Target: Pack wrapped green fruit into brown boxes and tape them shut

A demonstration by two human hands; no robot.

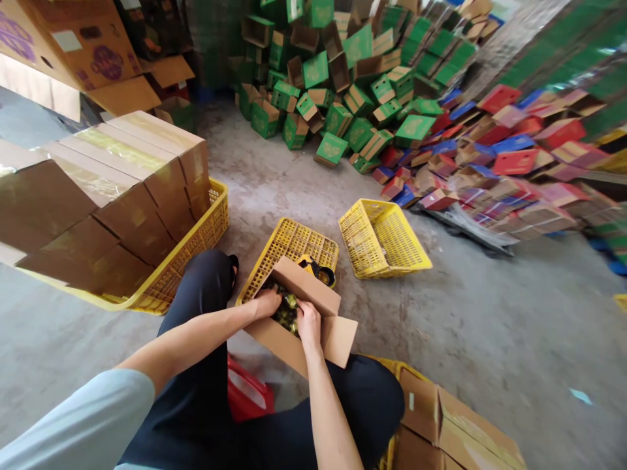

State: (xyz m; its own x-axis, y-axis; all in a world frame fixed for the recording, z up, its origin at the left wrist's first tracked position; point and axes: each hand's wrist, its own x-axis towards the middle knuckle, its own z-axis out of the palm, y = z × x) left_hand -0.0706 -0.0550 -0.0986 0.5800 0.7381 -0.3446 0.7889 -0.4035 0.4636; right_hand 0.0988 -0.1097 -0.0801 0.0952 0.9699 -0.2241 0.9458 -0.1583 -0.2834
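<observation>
An open brown cardboard box (287, 343) stands tilted between my knees, its flaps spread. Inside it lie several small green and dark pieces (289, 315) in what looks like shiny clear wrap; their exact kind is too small to tell. My left hand (267, 303) reaches over the box's left side, its fingers bent down among the pieces. At the right, my right hand (309, 322) is closed with bent fingers at the contents. What either hand grips is hidden. Just behind the box, a yellow and black tape dispenser (321, 271) rests on an upturned yellow crate (302, 238).
A yellow crate (219, 205) full of closed cardboard boxes (147, 176) stands left. Another yellow crate (386, 241) lies tipped on the floor. More boxes (465, 431) are at lower right. Green cartons (337, 121) and red and blue cartons (514, 163) pile up behind. A red stool (247, 395) is beneath me.
</observation>
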